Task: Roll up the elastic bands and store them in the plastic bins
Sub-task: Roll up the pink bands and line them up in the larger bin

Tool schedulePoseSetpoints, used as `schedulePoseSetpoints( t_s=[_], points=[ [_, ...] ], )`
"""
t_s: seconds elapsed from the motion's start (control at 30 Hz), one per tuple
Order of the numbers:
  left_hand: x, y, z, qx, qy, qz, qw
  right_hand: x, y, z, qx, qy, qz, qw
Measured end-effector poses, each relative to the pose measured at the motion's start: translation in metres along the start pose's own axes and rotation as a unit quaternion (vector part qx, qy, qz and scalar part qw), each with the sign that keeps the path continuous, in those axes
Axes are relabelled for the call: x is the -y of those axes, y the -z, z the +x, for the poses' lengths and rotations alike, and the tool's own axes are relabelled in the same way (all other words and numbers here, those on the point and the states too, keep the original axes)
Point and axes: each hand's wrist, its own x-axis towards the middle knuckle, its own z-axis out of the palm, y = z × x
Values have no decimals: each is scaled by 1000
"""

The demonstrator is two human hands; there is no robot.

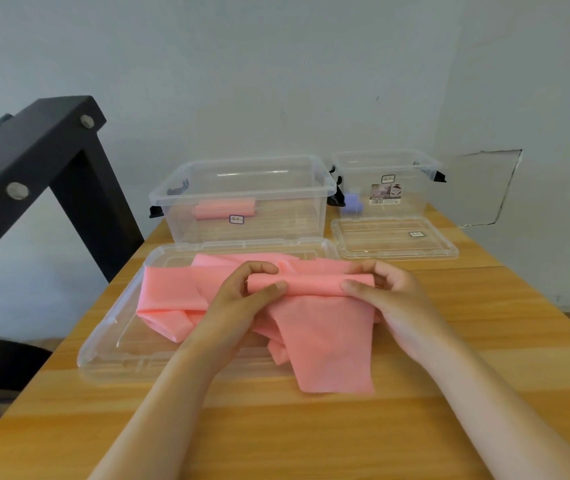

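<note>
Forearms enter from six o'clock over the wooden tabletop (276, 438). Left hand (238, 299) and right hand (390, 296) each grip one end of the rolled portion (311, 284) of the pink elastic band (325, 334). The fingers (262, 268) are curled narrow over the top, thumbs on the near side. This two-ended hold appears meant to keep the roll even and tight.

Unrolled band trails toward six and nine o'clock, partly across the large lid (110, 341), which lies flat beneath it. At twelve o'clock the large bin (179, 199) stands open, holding one rolled pink band (223, 208). At one o'clock the small bin (411, 202) holds a purple roll (351, 202), with its small lid (394, 244) in front. Judgement: rolling of this band is at an early stage.
</note>
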Motion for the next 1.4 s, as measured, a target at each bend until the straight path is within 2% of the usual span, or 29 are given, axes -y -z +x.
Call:
schedulePoseSetpoints(
  t_s=[0.17, 0.27, 0.37, 0.43, 0.57, 0.77, 1.03, 1.27, 1.4],
  points=[
    [0, -4, -2, 19, 24, 27, 999, 0, 1, 1, 12, 51, -1, 999],
    [0, 0, -1, 23, -22, 66, 997, 1, 1, 1, 28, 28, 20, 999],
    [0, 3, -1, 18, -50, 37, 998, 2, -2, -1, 51, -20, 23, 998],
    [-1, 3, -1, 19, -56, 15, 998, 2, -4, -2, 37, -20, -1, 999],
    [-4, 0, -3, 9, -27, -6, 1000, 3, -4, -3, 21, 3, 11, 1000],
    [-1, -1, -2, -4, 33, 28, 999, 2, -2, -2, 36, 50, 7, 998],
    [-8, -3, -5, -5, -56, 3, 998, -1, -3, 0, 39, -10, 26, 999],
    [-4, -4, -3, -12, 45, 5, 999, 2, -1, -3, 31, 27, 11, 999],
    [-3, -2, -2, -15, 22, 24, 999, 2, -1, -3, 41, 36, 10, 998]
  ],
)
